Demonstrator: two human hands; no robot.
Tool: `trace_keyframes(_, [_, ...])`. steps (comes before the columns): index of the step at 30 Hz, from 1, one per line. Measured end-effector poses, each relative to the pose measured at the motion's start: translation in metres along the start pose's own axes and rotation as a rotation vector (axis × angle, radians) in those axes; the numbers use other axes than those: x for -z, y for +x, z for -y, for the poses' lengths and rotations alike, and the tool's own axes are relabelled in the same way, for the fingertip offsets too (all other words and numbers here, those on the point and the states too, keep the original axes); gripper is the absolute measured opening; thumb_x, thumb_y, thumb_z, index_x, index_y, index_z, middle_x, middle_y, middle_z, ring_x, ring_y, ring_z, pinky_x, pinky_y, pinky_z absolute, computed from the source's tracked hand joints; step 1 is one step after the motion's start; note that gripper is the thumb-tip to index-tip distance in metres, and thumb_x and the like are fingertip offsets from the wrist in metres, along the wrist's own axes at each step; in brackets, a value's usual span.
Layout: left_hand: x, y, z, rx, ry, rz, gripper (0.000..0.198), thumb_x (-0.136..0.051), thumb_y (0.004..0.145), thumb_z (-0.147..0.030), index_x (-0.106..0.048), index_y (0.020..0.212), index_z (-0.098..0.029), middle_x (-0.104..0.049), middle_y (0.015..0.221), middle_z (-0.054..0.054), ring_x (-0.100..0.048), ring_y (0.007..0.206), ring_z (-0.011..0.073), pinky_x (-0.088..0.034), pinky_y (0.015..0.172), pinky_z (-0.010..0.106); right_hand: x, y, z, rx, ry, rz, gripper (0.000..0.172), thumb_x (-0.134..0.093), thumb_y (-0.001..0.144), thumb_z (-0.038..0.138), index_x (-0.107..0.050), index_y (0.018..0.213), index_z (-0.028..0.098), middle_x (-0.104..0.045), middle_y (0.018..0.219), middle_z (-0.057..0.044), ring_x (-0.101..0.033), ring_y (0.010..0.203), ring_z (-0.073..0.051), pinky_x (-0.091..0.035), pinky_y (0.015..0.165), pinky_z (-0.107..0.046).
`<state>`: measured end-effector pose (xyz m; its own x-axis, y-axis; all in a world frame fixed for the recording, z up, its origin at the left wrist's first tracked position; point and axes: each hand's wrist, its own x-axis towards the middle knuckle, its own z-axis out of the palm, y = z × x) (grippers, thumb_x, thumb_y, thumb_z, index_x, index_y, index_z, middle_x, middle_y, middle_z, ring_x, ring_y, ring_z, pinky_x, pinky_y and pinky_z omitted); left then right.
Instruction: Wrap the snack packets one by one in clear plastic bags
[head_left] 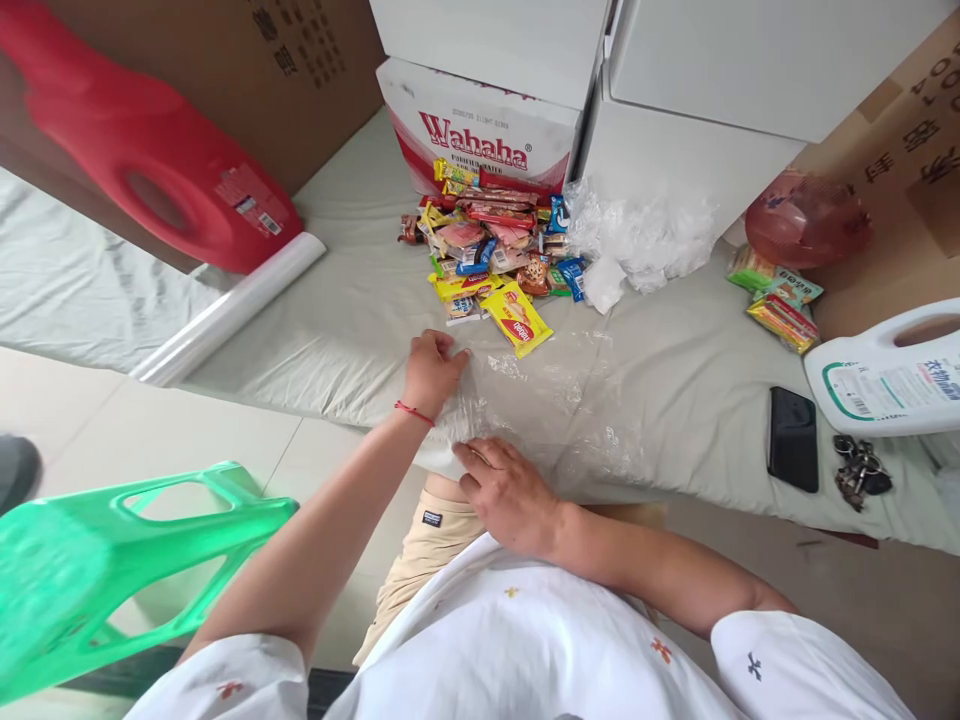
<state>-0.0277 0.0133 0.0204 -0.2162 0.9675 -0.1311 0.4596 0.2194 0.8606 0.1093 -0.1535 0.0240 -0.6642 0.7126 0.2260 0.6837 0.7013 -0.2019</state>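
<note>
Left of the snack pile [480,255] lay a plastic roll [232,308]. In front of the pile, the left hand [437,370] pinched the clear sheet's [555,420] edge; the right hand [514,490] covered its near corner, grip undeterminable. Even, gentle tension was judged best against creasing.

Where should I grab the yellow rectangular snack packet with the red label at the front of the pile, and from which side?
Pinch the near end of the yellow rectangular packet, probably best from your own side. It lies slanted, with that end jutting out towards you, free of the colourful heap of wrapped snacks crowding its far end.
</note>
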Motion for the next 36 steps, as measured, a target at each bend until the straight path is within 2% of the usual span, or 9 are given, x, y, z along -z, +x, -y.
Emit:
trace_keyframes(4, [0.012,-0.035,-0.011,-0.428,0.170,-0.242,0.026,-0.069,0.074,-0.017,-0.061,0.099,-0.019,-0.061,0.110,0.009,-0.061,0.094,0.0220,-0.052,0.093,0.040,-0.007,0.013,-0.008,-0.066,0.026,0.053,0.023,-0.053,0.101,0.014,-0.073,0.110,0.010,-0.060,0.146,-0.017,-0.047,0.139,-0.030,-0.039,0.120,-0.048])
trace_keyframes(8, [0.007,-0.072,-0.027,-0.735,0.178,0.063,0.017,-0.051,0.090,-0.013,-0.066,0.092,-0.021,-0.069,0.095,0.005,-0.066,0.097,0.0204,-0.054,0.090,0.034,-0.014,0.024,-0.015,-0.139,0.125,0.142,0.027,-0.051,0.100,0.011,-0.071,0.118,0.009,-0.072,0.124,-0.018,-0.059,0.128,-0.029,-0.042,0.116,-0.048])
trace_keyframes(12, [-0.016,-0.063,-0.025,-0.605,0.373,0.218,0.025,-0.051,0.097,-0.027,-0.071,0.108,-0.018,-0.073,0.120,0.012,-0.065,0.118,0.0277,-0.051,0.105,0.044,-0.021,0.027,-0.006,-0.134,0.132,0.134,0.036,-0.050,0.099,0.009,-0.066,0.132,0.009,-0.070,0.132,-0.017,-0.058,0.130,-0.029,-0.042,0.115,-0.046])
trace_keyframes(15, [-0.026,-0.049,-0.008,-0.517,0.544,0.233,0.040,-0.045,0.101,-0.036,-0.070,0.124,-0.014,-0.065,0.142,0.018,-0.054,0.138,0.0346,-0.043,0.116,0.053,-0.017,0.019,0.010,-0.066,0.130,0.160,0.029,-0.056,0.097,0.011,-0.069,0.123,0.010,-0.070,0.130,-0.016,-0.057,0.131,-0.029,-0.043,0.115,-0.043])
trace_keyframes(20, [-0.021,-0.057,0.022,-0.538,0.727,0.190,0.054,-0.036,0.105,-0.042,-0.055,0.151,-0.020,-0.042,0.165,0.016,-0.031,0.156,0.0384,-0.021,0.124,0.069,0.030,0.014,-0.009,0.137,0.433,0.215,0.020,-0.065,0.097,0.027,-0.069,0.117,0.023,-0.075,0.117,-0.003,-0.066,0.111,-0.016,-0.051,0.096,-0.026])
trace_keyframes(24, [-0.017,-0.067,0.030,-0.542,0.811,0.189,0.061,-0.040,0.103,-0.051,-0.047,0.158,-0.027,-0.029,0.172,0.012,-0.014,0.159,0.0475,-0.010,0.118,0.082,0.067,0.051,-0.095,-0.467,0.235,-0.077,0.024,-0.048,0.105,0.027,-0.067,0.119,0.020,-0.073,0.115,-0.010,-0.067,0.106,-0.021,-0.051,0.092,-0.032])
trace_keyframes(27, [-0.017,-0.068,0.028,-0.535,0.824,0.179,0.063,-0.037,0.103,-0.054,-0.044,0.160,-0.027,-0.027,0.172,0.013,-0.016,0.158,0.0491,-0.011,0.116,0.084,0.062,0.092,-0.150,-0.750,0.041,-0.027,0.049,-0.059,0.099,0.043,-0.057,0.135,0.009,-0.064,0.129,-0.024,-0.062,0.119,-0.033,-0.050,0.093,-0.041])
trace_keyframes(32, [-0.018,-0.067,0.025,-0.524,0.834,0.167,0.067,-0.037,0.102,-0.059,-0.043,0.160,-0.025,-0.026,0.172,0.018,-0.018,0.158,0.0486,-0.011,0.115,0.085,0.038,0.129,-0.179,-0.796,-0.044,0.077,0.068,-0.071,0.090,0.049,-0.051,0.140,0.008,-0.058,0.134,-0.025,-0.057,0.125,-0.035,-0.050,0.093,-0.040])
trace_keyframes(36, [-0.018,-0.067,0.027,-0.514,0.821,0.161,0.076,-0.036,0.102,-0.062,-0.037,0.163,-0.017,-0.024,0.172,0.019,-0.016,0.159,0.0460,-0.008,0.118,0.082,0.074,0.121,-0.194,-0.843,-0.066,-0.035,0.073,-0.079,0.081,0.048,-0.054,0.140,0.014,-0.059,0.129,-0.020,-0.062,0.112,-0.034,-0.052,0.089,-0.042])
